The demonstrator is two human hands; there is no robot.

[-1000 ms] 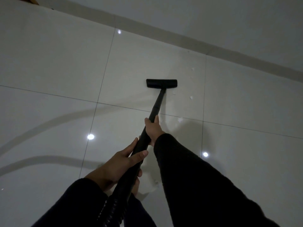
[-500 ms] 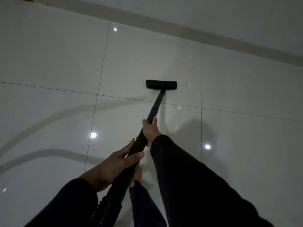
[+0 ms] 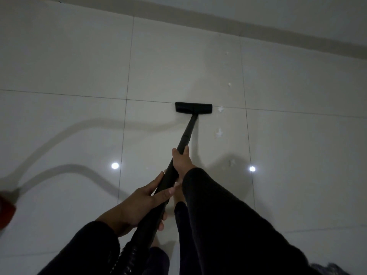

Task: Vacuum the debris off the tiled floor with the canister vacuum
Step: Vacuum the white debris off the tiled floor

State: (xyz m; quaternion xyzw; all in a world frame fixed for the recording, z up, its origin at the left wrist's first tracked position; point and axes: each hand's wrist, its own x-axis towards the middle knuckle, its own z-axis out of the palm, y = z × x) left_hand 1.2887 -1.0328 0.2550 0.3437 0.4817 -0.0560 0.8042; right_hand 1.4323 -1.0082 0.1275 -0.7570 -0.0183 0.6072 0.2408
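Observation:
The black vacuum wand (image 3: 187,133) runs forward from my hands to its flat floor head (image 3: 193,107), which rests on the pale glossy tiles at a grout line. My right hand (image 3: 181,160) is shut around the wand higher up. My left hand (image 3: 142,203) grips the wand lower down, where it meets the ribbed hose (image 3: 131,255). Small white bits of debris (image 3: 220,109) lie just right of the floor head. More white debris lies nearer me (image 3: 219,132) and farther away (image 3: 229,84).
A grey skirting strip (image 3: 258,26) runs along the wall at the back. A red object (image 3: 6,211) shows at the left edge. My bare feet and dark trouser legs (image 3: 179,197) stand under the wand. Ceiling lights glint off the tiles (image 3: 115,165).
The floor head has been drawn back toward me, from the middle of the far tile to the grout line. The debris now sits beside it on the right. Both hands keep their grip.

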